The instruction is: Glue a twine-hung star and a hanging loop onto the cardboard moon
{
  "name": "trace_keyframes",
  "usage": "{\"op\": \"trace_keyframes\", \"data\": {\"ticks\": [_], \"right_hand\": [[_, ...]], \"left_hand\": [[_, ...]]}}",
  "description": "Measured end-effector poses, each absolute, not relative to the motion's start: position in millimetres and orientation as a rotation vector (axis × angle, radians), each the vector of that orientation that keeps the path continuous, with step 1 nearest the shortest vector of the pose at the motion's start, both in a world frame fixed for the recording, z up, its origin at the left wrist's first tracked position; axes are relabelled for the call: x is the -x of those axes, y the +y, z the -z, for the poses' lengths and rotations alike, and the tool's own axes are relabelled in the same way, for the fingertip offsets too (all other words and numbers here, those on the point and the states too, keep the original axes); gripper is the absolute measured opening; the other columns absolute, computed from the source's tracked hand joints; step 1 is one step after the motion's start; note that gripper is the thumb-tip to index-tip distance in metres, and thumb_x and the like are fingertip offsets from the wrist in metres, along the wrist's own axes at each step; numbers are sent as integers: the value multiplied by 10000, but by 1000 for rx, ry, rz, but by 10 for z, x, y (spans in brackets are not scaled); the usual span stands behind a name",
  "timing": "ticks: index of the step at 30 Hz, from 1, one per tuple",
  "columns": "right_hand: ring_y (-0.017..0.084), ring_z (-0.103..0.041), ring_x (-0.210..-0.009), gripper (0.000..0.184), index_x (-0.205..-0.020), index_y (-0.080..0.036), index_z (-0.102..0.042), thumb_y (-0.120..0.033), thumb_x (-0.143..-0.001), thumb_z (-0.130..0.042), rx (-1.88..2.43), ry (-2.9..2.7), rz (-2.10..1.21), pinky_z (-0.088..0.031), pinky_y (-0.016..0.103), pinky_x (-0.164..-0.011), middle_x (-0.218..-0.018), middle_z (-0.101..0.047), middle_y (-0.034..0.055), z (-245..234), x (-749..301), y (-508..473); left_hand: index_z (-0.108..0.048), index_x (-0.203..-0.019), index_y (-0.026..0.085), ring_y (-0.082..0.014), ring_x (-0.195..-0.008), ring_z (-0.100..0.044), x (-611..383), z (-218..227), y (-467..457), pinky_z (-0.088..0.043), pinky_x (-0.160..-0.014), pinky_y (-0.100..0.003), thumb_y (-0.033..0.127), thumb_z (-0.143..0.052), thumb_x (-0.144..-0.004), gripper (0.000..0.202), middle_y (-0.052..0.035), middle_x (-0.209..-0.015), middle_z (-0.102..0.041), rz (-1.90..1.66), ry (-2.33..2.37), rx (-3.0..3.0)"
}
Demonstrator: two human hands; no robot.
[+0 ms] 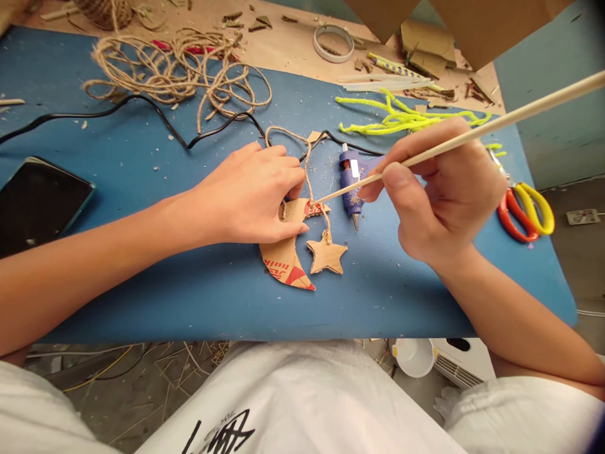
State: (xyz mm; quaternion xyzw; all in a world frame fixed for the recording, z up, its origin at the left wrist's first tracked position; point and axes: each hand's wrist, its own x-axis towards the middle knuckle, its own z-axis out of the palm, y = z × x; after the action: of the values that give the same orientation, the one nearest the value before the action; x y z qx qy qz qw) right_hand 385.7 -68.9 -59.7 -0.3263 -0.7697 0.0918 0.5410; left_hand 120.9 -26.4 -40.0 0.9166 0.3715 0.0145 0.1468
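My left hand presses down on a cardboard crescent moon lying on the blue board, fingers curled over its upper edge. A jute string loops up from the moon. From the same string a small cardboard star lies just right of the moon. My right hand pinches a long wooden stick, whose tip touches the knot at the moon's top.
A blue glue gun with a black cord lies between my hands. Orange-yellow scissors sit at the right edge. A phone rests at left. Tangled jute twine, yellow-green pipe cleaners, a tape ring and cardboard scraps lie behind.
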Motion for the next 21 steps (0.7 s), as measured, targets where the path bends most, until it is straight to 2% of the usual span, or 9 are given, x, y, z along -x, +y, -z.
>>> {"op": "trace_keyframes", "data": {"ticks": [3, 6, 10, 16, 21], "right_hand": [[218, -765, -674, 115, -1156, -454, -766, -391, -1144, -671, 789, -1900, -152, -642, 443, -529, -975, -801, -46, 567, -3878, -713], [195, -717, -631, 63, -1124, -399, -757, -397, -1154, -701, 706, -1933, -121, -644, 423, -562, -906, -786, -52, 561, -3883, -697], [164, -721, -658, 120, -1120, -351, -749, -447, -1186, -722, 713, -1920, -214, -669, 385, -648, -928, -771, -45, 566, -3887, -706], [143, -774, -790, 267, -1115, -288, -706, -487, -1258, -599, 861, -2001, -300, -732, 355, -798, -1039, -797, -20, 538, -3927, -791], [158, -815, -858, 435, -1063, -272, -698, -649, -1243, -577, 943, -1966, -407, -747, 366, -803, -1047, -792, 3, 538, -3932, -783]], "left_hand": [[-656, -939, 233, -357, -1123, -722, -1201, 400, -259, -470, -913, -452, 650, -808, -897, 445, -94, -1046, -785, -52, 1065, -2626], [-656, -938, 235, -351, -1123, -722, -1194, 407, -256, -472, -908, -446, 647, -809, -904, 441, -90, -1045, -791, -79, 1052, -2626], [-662, -939, 235, -355, -1141, -719, -1193, 415, -263, -476, -940, -447, 641, -806, -900, 433, -91, -1043, -785, -72, 1059, -2619], [-683, -948, 226, -349, -1127, -735, -1212, 417, -289, -493, -952, -446, 626, -795, -893, 418, -82, -1037, -778, -72, 1092, -2663], [-678, -943, 226, -335, -1086, -744, -1213, 428, -288, -480, -904, -433, 630, -821, -889, 432, -70, -1013, -784, -75, 1086, -2700]]}}
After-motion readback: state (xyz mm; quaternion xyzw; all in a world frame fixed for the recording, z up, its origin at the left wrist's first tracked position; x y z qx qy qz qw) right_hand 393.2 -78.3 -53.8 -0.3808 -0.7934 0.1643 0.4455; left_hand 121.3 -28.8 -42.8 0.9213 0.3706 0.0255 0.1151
